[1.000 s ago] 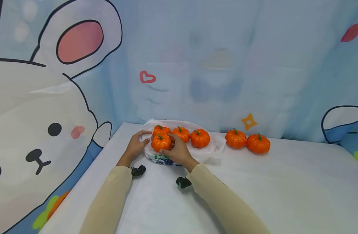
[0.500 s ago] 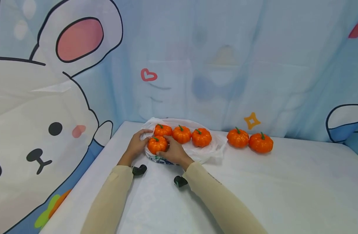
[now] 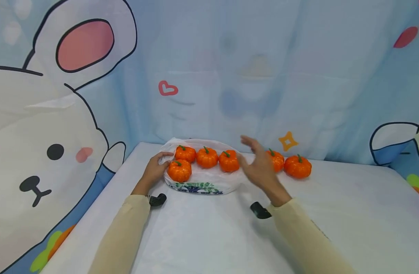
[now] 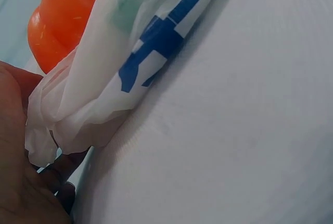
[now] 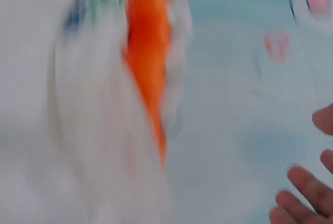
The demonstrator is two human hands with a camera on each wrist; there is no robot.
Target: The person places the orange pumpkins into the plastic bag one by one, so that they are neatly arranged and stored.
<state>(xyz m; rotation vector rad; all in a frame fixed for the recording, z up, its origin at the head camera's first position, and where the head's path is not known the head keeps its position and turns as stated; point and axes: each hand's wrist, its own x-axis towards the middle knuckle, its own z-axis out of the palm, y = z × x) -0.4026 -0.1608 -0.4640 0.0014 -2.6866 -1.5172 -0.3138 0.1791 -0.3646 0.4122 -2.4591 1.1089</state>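
A white plastic bag (image 3: pixel 226 183) with blue and green print lies spread at the back of the table. On it are several small, glossy orange pumpkins with green stems; the front-left pumpkin (image 3: pixel 179 171) sits nearest my left hand (image 3: pixel 154 169). That hand holds the bag's left edge, the plastic (image 4: pixel 52 125) lying between thumb and fingers in the left wrist view. My right hand (image 3: pixel 262 167), blurred, hovers past the bag's right side with fingers spread and nothing in them. Behind it, a partly hidden pumpkin (image 3: pixel 277 161) stands on the table beside another pumpkin (image 3: pixel 298 166).
The white-covered table (image 3: pixel 209 236) ends at a light blue curtain (image 3: pixel 209 110) with cartoon prints. A rabbit-printed sheet (image 3: pixel 51 121) hangs along the left side. Dark wrist-camera pieces (image 3: pixel 260 210) stick out below the hands.
My right hand has let go of the front-left pumpkin, which has shifted slightly left on the bag, and swung away to the right. The left hand stays at the bag's left edge.
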